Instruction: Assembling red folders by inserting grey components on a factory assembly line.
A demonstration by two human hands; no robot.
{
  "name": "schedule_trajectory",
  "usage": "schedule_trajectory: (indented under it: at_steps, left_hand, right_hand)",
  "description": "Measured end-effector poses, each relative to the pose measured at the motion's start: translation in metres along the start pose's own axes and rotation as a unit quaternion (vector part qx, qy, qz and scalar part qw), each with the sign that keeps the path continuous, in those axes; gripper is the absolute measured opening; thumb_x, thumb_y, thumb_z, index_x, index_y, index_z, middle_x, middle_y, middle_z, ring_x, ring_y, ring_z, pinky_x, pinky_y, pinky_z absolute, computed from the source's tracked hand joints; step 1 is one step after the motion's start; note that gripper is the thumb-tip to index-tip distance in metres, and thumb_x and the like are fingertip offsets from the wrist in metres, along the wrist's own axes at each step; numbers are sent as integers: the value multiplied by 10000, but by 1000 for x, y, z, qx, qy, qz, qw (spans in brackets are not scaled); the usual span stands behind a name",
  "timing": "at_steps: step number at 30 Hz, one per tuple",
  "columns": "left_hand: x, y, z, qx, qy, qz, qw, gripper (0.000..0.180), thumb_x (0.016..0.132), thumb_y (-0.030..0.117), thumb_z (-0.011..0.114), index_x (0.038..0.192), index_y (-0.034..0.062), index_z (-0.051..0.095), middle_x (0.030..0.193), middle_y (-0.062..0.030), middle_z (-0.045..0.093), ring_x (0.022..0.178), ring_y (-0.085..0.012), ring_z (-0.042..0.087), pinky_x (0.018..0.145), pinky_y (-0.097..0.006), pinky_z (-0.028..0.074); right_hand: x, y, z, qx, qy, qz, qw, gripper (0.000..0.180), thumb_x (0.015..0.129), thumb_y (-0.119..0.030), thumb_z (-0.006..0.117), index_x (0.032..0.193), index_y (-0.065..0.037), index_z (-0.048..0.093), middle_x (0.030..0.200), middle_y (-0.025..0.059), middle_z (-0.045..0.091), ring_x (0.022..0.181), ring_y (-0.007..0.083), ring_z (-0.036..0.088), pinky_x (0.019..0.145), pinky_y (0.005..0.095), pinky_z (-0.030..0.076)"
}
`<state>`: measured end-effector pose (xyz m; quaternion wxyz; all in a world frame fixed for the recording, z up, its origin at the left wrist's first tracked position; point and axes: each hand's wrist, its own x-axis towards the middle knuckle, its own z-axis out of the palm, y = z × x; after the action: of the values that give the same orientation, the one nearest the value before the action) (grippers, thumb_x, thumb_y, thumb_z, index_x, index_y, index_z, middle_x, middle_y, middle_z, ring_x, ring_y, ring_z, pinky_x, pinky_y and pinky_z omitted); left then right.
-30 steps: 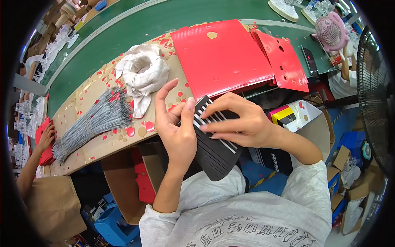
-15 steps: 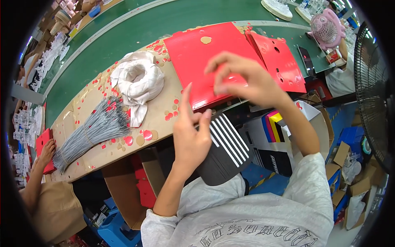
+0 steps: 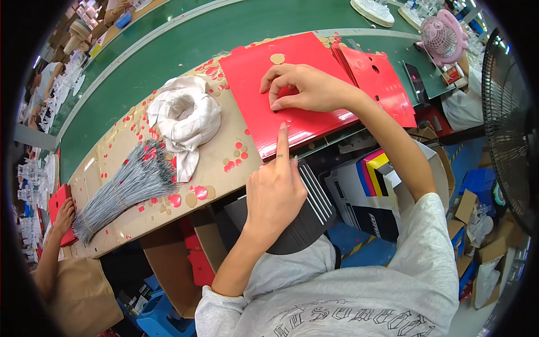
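A stack of flat red card sheets [image 3: 247, 84] lies on the bench in front of me. Over the top sheet my right hand [image 3: 306, 89] is bent in a pinch, thumb and forefinger tips meeting beside a small dark spot. Whether that spot is a hole or a tiny piece in the fingers, I cannot tell. My left hand [image 3: 275, 196] points its forefinger at the sheet's near edge, the tip on or just above the red surface. Its thumb stands out and the other fingers curl loosely, with nothing held. Below it is a dark panel with white stripes [image 3: 317, 194].
Folded red card pieces with holes [image 3: 387, 84] lie at the right. Left of the stack are a coiled white cloth [image 3: 188, 121] and a bundle of grey wire ties [image 3: 126, 188]. Red and brown discs are scattered around. A black fan [image 3: 508, 129] stands at the right; a co-worker's hand [image 3: 64, 213] is far left.
My right hand has come left and down onto the red sheet, its fingers closing to a pinch. My left hand has shifted right, its forefinger now at the sheet.
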<state>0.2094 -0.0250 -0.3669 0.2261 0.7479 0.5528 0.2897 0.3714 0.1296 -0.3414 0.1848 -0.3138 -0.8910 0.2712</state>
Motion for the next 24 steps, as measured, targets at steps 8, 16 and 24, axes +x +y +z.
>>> schedule_trajectory:
  at_steps: [8, 16, 24]
  left_hand:
    - [2, -2, 7, 147, 37, 59, 987, 678, 757, 33, 607, 1407, -75, 450, 567, -114, 563, 473, -258, 603, 449, -392, 485]
    - [2, 3, 8, 158, 14, 35, 987, 669, 790, 21, 582, 1432, -67, 419, 552, -120, 548, 434, -278, 568, 447, -413, 450]
    - [3, 2, 11, 135, 27, 49, 989, 689, 780, 14, 584, 1437, -85, 402, 532, -118, 541, 423, -269, 563, 445, -405, 462]
  right_hand:
    - [-6, -10, 9, -9, 101, 24, 995, 203, 846, -168, 728, 999, -37, 706, 1079, 76, 665, 1014, 231, 646, 911, 359, 508]
    - [-14, 38, 8, -275, 195, 2, 941, 297, 938, -203, 622, 1208, -92, 680, 1254, 96, 629, 1189, 264, 569, 1015, 399, 458]
    - [-9, 43, 9, -264, 211, 34, 940, 294, 936, -205, 620, 1198, -88, 686, 1242, 82, 624, 1170, 258, 571, 985, 394, 472]
